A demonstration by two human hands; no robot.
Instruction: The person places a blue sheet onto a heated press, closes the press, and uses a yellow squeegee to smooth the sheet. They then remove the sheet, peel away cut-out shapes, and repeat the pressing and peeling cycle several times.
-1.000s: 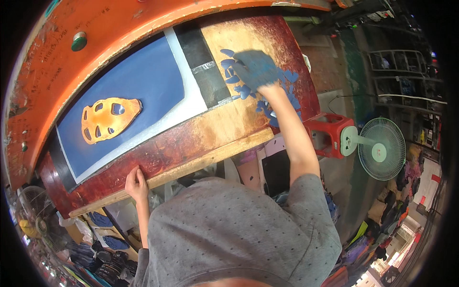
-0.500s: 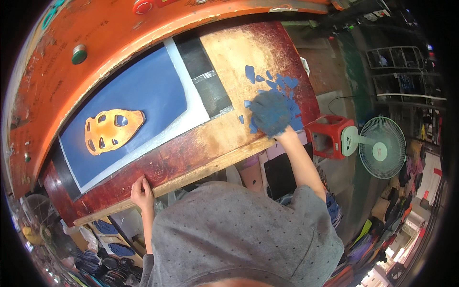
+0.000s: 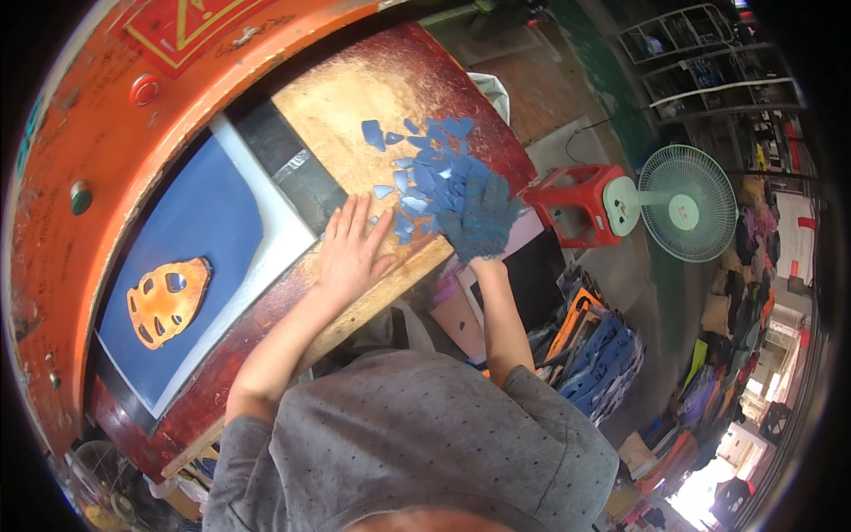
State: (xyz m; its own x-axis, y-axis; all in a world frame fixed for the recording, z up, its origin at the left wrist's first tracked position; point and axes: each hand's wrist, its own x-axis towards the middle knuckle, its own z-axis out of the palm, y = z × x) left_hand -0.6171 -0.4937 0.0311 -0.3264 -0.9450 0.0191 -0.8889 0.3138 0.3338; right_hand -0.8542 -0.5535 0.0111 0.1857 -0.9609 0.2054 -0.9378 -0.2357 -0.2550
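My bare left hand lies flat on the worn wooden table, fingers spread, at the left side of a scatter of small blue scraps. A dark blue-grey knitted glove covers my right hand. That hand rests palm down at the right side of the scraps, by the table's front edge, with its fingers stretched out; what lies beneath the palm is hidden. To the left, an orange cutting die with several openings sits on a blue sheet, which lies over a white sheet.
An orange machine beam with a red button and a green button runs along the far left. Right of the table, a pale green fan stands by a red stool. Blue cut pieces are stacked below.
My left hand has moved right from the table's front edge to the scraps. The gloved right hand has shifted from on top of the scraps to their right side. The view has turned.
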